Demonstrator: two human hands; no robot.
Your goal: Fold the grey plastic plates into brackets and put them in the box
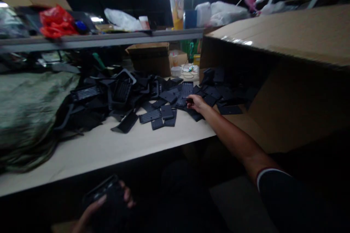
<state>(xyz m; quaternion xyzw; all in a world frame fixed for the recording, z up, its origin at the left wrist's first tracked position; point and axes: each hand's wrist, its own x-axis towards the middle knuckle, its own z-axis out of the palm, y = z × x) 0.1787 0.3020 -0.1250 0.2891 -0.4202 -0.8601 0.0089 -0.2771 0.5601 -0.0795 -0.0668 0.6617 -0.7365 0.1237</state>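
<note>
Low at the front, below the table edge, my left hand grips a black plastic housing, thumb on one side and fingers round the other. My right hand reaches out over the table to the pile of black plastic parts. Its fingers are closed at a ribbed black panel; a small dark thing shows at the fingertips, too blurred to name. Left of that hand lie several flat black covers and a curved black piece. Black frames are heaped farther left.
A large open cardboard box lies on its side at right, black parts inside. Green camouflage-like cloth covers the table's left end. A shelf crosses above, bearing a drink cup and a red bag. Behind the pile stands a smaller carton.
</note>
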